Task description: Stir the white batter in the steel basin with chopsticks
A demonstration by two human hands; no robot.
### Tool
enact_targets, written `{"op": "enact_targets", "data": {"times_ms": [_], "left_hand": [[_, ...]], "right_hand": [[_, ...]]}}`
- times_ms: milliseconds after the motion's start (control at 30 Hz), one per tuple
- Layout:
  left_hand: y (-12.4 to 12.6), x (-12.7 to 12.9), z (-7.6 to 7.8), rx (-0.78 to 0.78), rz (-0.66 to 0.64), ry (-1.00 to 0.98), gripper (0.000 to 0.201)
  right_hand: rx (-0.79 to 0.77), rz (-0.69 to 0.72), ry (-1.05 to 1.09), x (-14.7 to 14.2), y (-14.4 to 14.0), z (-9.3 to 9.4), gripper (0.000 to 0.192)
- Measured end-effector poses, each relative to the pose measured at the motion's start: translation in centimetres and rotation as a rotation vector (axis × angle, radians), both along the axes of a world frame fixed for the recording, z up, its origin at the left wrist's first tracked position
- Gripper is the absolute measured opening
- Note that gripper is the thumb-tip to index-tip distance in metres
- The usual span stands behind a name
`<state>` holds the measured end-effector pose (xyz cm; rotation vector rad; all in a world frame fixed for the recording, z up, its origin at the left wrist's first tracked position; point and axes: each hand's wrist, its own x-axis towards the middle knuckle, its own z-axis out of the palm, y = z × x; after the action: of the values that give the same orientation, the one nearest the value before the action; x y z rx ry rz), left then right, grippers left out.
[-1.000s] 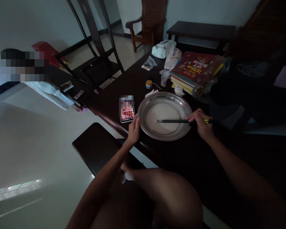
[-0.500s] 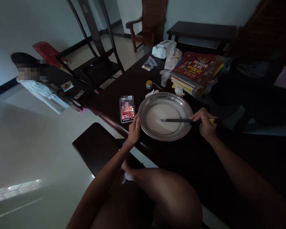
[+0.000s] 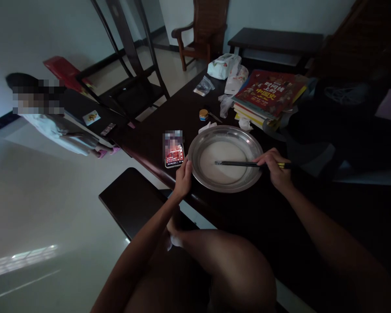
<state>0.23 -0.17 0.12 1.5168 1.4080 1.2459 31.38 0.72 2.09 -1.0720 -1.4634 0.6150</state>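
Two hands at one steel basin (image 3: 198, 145), centre of the frame, on a dark table (image 3: 169, 117).

Basin: round, shallow, holding a pale liquid (image 3: 226, 152); sits near the table's lower edge.

Left hand (image 3: 183, 176): curled over the basin's lower-left rim, thumb on the rim; grips nothing else.

Right hand (image 3: 275, 169): closed around a pair of dark chopsticks (image 3: 237, 164) at their right end; yellow tops show just past the fingers. Chopsticks lie level across the basin, tips over the liquid left of centre. Whether the tips touch the liquid cannot be told.

Phone (image 3: 173, 150): screen lit, flat on the table just left of the basin, beside the left hand.

Small tin (image 3: 203, 114): yellow-lidded, above the basin, apart from it.

Crumpled tissues (image 3: 207, 127): touching or just beside the basin's upper rim.

Book stack (image 3: 269, 93): upper right of the basin, red cover on top.

Plastic bags (image 3: 223, 67): white, at the table's far end, a small clear bag (image 3: 204, 86) left of them.

Dark cloth heap (image 3: 339, 126): right of the frame, close behind the right hand.

Black chair (image 3: 130, 93): upper left of centre, at the table's left side.

Wooden armchair (image 3: 203, 32): top centre, by the wall.

Bench (image 3: 132, 202): dark, below the table edge, under the left forearm.

Another person (image 3: 61, 128): left of the frame, in pale clothes, well apart from the basin.

Own knee (image 3: 228, 269): bottom centre, between the forearms.
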Motion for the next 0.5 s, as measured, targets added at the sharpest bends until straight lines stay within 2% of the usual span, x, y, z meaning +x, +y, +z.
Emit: {"op": "enact_targets", "data": {"times_ms": [133, 267, 333, 400, 500], "left_hand": [[0.03, 0.00, -0.09, -0.005, 0.005, -0.007, 0.074], [0.05, 0.03, -0.15, -0.011, 0.013, -0.019, 0.077], [0.04, 0.03, -0.11, -0.008, 0.018, -0.018, 0.078], [0.01, 0.01, -0.02, -0.009, 0.017, -0.012, 0.078], [-0.02, 0.01, 0.16, -0.019, 0.018, -0.004, 0.080]], "right_hand": [[0.042, -0.080, 0.050, 0.12, 0.06, -0.10, 0.049], [0.018, -0.012, 0.023, 0.01, -0.01, -0.03, 0.048], [0.022, -0.022, -0.004, 0.01, 0.03, -0.01, 0.046], [0.053, -0.050, 0.025, 0.06, 0.11, -0.05, 0.048], [0.067, -0.013, 0.086, 0.12, 0.16, -0.16, 0.050]]}}
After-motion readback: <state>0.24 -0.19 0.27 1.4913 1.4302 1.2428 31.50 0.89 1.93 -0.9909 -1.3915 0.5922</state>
